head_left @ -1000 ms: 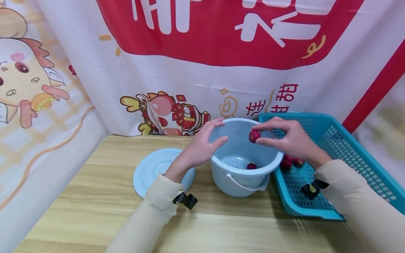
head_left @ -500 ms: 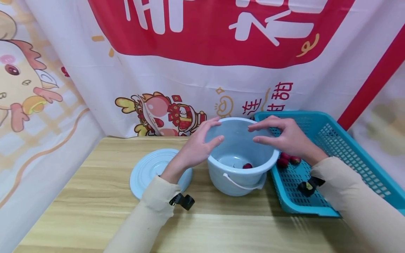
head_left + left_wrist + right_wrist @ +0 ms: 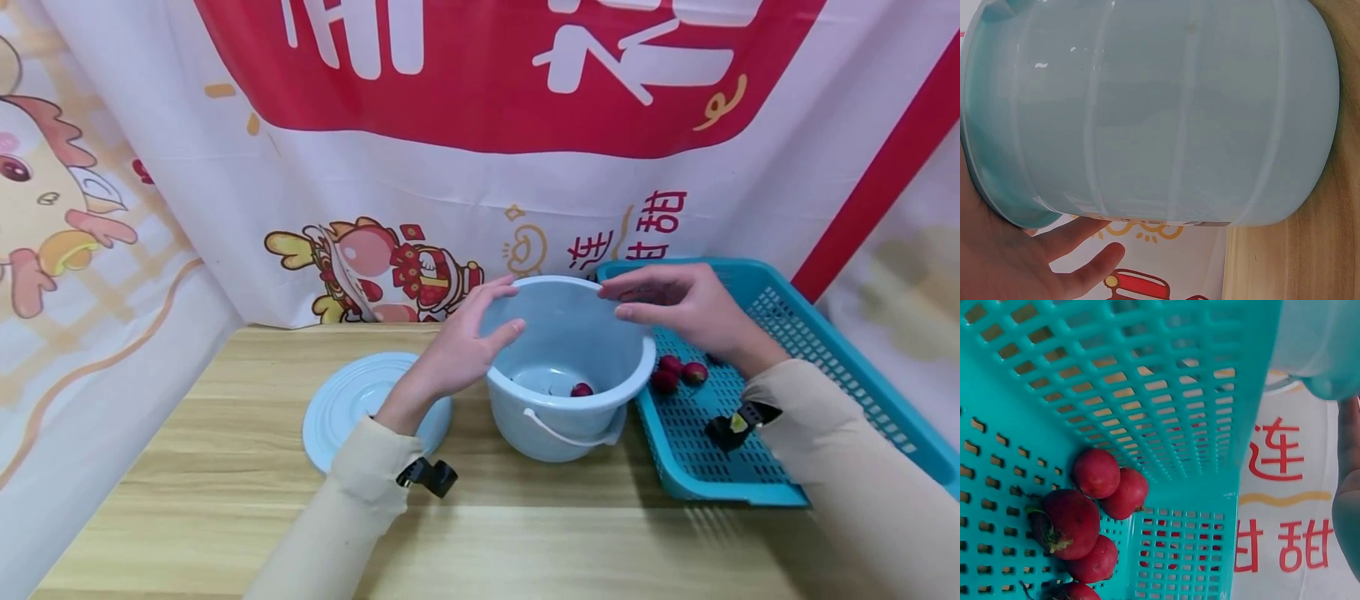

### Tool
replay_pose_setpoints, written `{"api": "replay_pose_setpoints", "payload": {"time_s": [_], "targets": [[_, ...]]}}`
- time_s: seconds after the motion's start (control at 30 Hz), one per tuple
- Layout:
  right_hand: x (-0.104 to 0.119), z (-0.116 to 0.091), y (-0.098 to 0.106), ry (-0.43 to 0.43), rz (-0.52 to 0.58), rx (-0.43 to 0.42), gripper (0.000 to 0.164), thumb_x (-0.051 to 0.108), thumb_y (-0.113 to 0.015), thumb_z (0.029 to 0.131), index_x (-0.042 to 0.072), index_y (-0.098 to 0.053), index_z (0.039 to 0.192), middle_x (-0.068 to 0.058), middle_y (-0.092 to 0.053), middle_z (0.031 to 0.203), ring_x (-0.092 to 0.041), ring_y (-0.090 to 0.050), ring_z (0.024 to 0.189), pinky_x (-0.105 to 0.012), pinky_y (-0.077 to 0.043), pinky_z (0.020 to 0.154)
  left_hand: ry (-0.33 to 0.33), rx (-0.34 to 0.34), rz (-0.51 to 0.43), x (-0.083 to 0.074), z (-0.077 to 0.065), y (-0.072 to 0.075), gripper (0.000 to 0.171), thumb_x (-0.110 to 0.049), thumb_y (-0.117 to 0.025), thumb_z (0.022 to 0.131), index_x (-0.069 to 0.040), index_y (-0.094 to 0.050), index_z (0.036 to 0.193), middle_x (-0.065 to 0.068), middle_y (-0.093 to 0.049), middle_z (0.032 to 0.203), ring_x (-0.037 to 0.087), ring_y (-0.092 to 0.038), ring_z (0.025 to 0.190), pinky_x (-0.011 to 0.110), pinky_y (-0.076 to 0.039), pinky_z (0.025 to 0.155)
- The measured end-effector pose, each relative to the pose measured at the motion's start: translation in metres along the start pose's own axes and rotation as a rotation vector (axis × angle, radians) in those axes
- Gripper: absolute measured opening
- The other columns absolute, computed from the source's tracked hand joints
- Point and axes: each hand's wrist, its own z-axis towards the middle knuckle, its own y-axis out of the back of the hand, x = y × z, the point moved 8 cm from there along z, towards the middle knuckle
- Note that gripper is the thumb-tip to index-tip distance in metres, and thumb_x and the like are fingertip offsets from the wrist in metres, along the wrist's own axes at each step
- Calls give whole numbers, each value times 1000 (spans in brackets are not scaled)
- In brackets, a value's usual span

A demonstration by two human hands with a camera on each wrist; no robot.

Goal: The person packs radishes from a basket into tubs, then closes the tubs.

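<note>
A light blue bucket (image 3: 555, 425) stands upright on the table with a red radish (image 3: 581, 389) on its floor. My left hand (image 3: 468, 346) is at the bucket's left rim, thumb and fingers spread, holding nothing. Whether it touches the rim, I cannot tell. Over the bucket's right rim, my right hand (image 3: 686, 308) has its fingers loosely bent with no radish visible in it. Several radishes (image 3: 1075, 522) lie in the teal basket (image 3: 712, 492) right of the bucket, and the right forearm passes above that basket.
A round light blue lid (image 3: 341, 400) lies flat on the wooden table (image 3: 225, 467), partly under the left forearm. The bucket's handle (image 3: 562, 435) hangs down at its front. A printed cloth (image 3: 420, 183) hangs behind the table.
The radish my right hand pinched one second ago has left its fingers. That hand has since drawn slightly right, toward the basket. The left hand stays by the rim.
</note>
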Motion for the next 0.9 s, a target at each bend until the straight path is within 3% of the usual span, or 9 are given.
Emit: {"api": "replay_pose_setpoints", "payload": {"time_s": [0.27, 0.47, 0.67, 0.9], "targets": [[-14, 0, 17, -46, 4, -48, 43, 25, -80, 96, 17, -71, 138, 7, -76, 130, -17, -73, 118, -30, -66, 87, 6, -3, -6, 0, 0, 0, 53, -34, -58, 108, -18, -46, 157, -10, -32, 173, 23, -25, 164, 65, -29, 129], [-34, 2, 26, -161, -27, -73, 48, 36, -80, 96, 22, -69, 141, 10, -75, 132, -14, -67, 124, -28, -64, 89, 7, -3, -12, 0, 0, 0, 52, -32, -58, 109, -17, -46, 157, -9, -32, 173, 22, -24, 164, 65, -26, 130], [-57, 4, 33, -264, -73, -62, 59, 48, -79, 93, 23, -65, 146, 6, -72, 140, -16, -59, 131, -27, -61, 93, 12, -4, -19, 2, -1, 0, 51, -31, -58, 109, -17, -46, 157, -9, -32, 173, 22, -24, 164, 65, -27, 129], [-83, 6, 37, -373, -99, -28, 54, 41, -73, 100, 21, -62, 149, -7, -67, 148, -25, -59, 135, -31, -60, 97, 3, -6, -10, 2, 0, 0, 52, -32, -58, 109, -18, -46, 157, -9, -32, 174, 22, -24, 164, 65, -27, 130]]}}
